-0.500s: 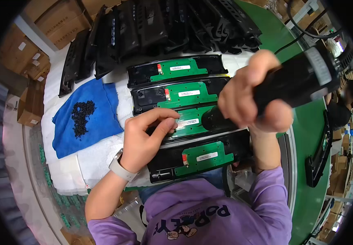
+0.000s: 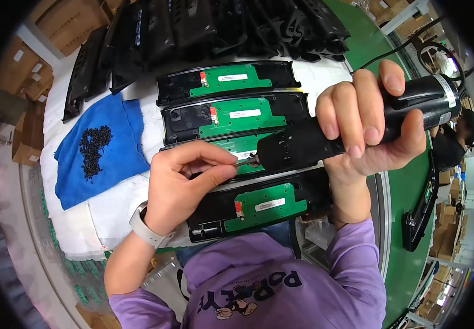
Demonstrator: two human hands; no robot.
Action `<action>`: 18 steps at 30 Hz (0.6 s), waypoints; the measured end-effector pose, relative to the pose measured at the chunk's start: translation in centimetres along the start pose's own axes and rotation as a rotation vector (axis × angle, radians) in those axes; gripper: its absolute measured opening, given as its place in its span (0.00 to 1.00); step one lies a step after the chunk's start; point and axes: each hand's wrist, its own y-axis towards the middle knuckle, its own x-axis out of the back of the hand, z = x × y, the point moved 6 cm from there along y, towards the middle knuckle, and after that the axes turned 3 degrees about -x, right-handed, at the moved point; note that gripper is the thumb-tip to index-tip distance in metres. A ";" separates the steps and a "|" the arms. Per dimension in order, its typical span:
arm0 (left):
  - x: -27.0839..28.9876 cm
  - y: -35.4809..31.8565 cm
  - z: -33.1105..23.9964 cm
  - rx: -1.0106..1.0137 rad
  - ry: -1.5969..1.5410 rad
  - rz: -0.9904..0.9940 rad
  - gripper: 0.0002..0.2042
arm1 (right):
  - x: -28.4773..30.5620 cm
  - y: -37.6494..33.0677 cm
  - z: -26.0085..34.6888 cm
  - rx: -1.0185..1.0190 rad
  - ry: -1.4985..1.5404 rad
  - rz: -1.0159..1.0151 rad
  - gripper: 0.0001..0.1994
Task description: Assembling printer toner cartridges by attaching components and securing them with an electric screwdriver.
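My right hand [image 2: 366,120] is wrapped around a black electric screwdriver [image 2: 297,145], which lies nearly level and points left. Its thin bit [image 2: 247,162] reaches to the fingertips of my left hand [image 2: 187,178]. Thumb and forefinger there are pinched at the tip of the bit; anything small between them is hidden. Below both hands lies a black panel with a green circuit board [image 2: 231,145], partly covered by the tool. A similar panel [image 2: 209,227] with a green board [image 2: 270,206] and a red part sits nearer to me.
Two more black panels with green boards [image 2: 242,114] [image 2: 234,78] lie farther back. A pile of small black screws [image 2: 94,148] rests on a blue cloth [image 2: 122,120] at left. Black housings [image 2: 187,27] are stacked along the far side. A cable [image 2: 390,52] runs at the right.
The screwdriver has lifted off the board, turned more level, and its bit now meets my left fingertips. My left hand is still pinched. The view has shifted slightly.
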 end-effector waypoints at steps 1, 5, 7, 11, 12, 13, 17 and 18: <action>-0.2 0.1 -0.1 0.004 -0.010 0.010 0.07 | 0.1 0.0 0.1 -0.002 0.000 -0.006 0.16; -0.6 0.3 -0.2 -0.055 0.004 0.008 0.06 | 0.2 -0.1 -0.2 -0.022 0.018 0.056 0.16; -0.6 0.3 -0.2 -0.076 -0.007 0.005 0.07 | 0.2 -0.2 -0.5 -0.027 0.029 0.070 0.16; -0.5 0.3 0.7 0.017 -0.087 0.016 0.06 | 0.3 -0.5 -0.6 -0.018 0.028 0.031 0.16; -0.5 0.3 0.8 0.033 -0.115 0.016 0.06 | 0.4 -0.5 -0.6 -0.015 0.020 0.001 0.16; -0.5 0.3 0.8 0.048 -0.144 0.017 0.05 | 0.3 -0.5 -0.5 -0.015 0.019 0.002 0.16; -0.3 0.2 0.3 0.034 -0.149 0.038 0.05 | 0.4 -0.6 -0.5 0.003 0.046 -0.073 0.16; -0.3 0.2 0.3 0.059 -0.185 0.054 0.05 | 0.4 -0.6 -0.5 0.017 0.055 -0.080 0.16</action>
